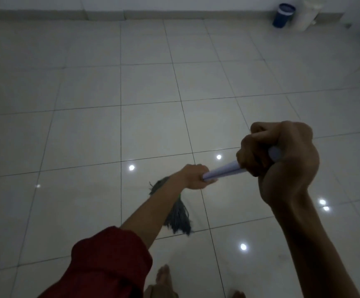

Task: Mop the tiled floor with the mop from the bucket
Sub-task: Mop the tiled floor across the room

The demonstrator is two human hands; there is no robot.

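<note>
Gleaming pale tiled floor (88,134); blue bucket (282,15) by far wall (131,3)

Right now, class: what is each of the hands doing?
Left hand: closed around the mop handle, lower down.
Right hand: closed around the handle's upper end.

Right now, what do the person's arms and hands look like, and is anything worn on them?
Both hands are bare: no gloves, rings or watch show. The left arm has a dark red fabric sleeve pushed up into bunched folds. The right arm is bare as far as the picture shows.
</note>
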